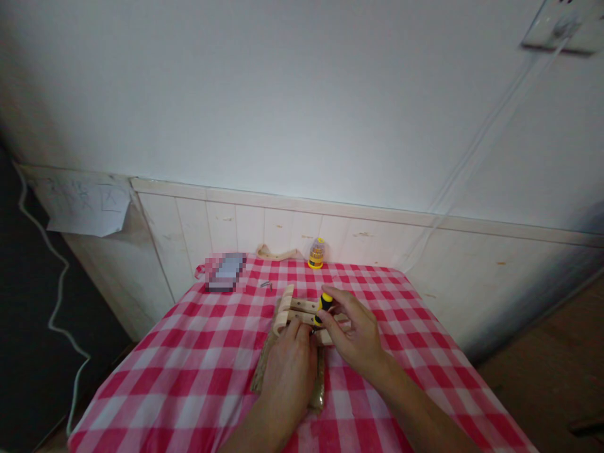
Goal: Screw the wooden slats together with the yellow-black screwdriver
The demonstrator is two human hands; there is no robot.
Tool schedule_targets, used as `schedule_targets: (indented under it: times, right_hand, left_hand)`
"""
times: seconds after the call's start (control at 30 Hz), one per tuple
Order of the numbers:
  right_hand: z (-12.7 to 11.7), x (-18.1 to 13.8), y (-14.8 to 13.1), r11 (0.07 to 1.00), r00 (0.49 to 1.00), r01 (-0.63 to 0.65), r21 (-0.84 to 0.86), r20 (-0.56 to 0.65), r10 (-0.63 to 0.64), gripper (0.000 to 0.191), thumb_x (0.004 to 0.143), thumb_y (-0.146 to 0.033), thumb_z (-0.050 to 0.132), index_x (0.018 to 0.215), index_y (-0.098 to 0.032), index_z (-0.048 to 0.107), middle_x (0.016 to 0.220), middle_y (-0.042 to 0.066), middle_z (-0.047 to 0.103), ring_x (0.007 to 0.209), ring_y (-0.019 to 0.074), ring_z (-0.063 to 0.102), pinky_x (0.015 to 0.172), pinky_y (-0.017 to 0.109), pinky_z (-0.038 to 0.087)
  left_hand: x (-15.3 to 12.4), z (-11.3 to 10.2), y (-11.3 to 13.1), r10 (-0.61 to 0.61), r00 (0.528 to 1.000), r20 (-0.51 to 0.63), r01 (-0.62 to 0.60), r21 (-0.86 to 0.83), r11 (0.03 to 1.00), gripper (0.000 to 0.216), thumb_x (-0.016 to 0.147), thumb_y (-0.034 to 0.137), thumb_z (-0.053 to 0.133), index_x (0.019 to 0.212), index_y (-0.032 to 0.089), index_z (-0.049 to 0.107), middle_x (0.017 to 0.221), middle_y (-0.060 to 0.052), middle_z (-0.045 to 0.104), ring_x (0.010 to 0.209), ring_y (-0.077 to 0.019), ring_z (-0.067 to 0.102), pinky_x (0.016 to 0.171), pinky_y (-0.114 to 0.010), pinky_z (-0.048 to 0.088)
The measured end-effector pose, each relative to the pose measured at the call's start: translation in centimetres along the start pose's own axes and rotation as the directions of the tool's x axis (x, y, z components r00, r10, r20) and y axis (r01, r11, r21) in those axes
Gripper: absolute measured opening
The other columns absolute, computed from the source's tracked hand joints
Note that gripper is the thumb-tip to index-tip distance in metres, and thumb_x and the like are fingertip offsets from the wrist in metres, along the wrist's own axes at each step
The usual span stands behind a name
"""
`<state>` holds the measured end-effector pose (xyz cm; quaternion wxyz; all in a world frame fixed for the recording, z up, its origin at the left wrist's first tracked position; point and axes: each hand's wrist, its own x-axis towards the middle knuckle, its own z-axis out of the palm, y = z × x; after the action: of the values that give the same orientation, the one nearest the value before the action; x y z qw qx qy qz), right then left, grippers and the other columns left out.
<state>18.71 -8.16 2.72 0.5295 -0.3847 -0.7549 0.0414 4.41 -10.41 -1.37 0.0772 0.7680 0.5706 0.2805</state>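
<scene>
My right hand [356, 327] is closed around the handle of a yellow-and-black screwdriver [325, 303], which stands tilted with its lower end down at the wooden pieces. My left hand [290, 358] has its fingers bent over and gripping a pale wooden piece [282, 319] with a curved end, close to the screwdriver's tip. A second similar wooden piece [304, 305] with dark holes lies just behind it. Underneath, a brownish flat board or packet [260, 371] lies on the tablecloth, partly covered by my left hand. The fingers hide the tip's contact point.
Near the wall stand a clear, yellow-based screwdriver bit case [316, 253] and another curved wooden piece [274, 254]. Several small screws [267, 285] lie beside a pixelated, phone-like object [226, 272]. A red-and-white checked cloth [179, 358] covers the table; the wall borders its far edge.
</scene>
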Motion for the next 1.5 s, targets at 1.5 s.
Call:
schedule_targets:
  times: [1.5]
  right_hand:
    - [0.5,-0.6,0.7,0.999,0.993,-0.026,0.033,-0.114,0.03,0.027,0.09,-0.02,0.066,0.115,-0.025,0.061,0.109,0.01,0.073,0.094,0.0235,0.075,0.076,0.037,0.065]
  left_hand:
    - [0.0,0.4,-0.2,-0.058,0.998,0.021,0.059,-0.042,0.997,0.029,0.098,0.015,0.039,0.096,0.019,0.067,0.1,-0.007,0.071,0.088,-0.0207,0.064,0.075,-0.034,0.045]
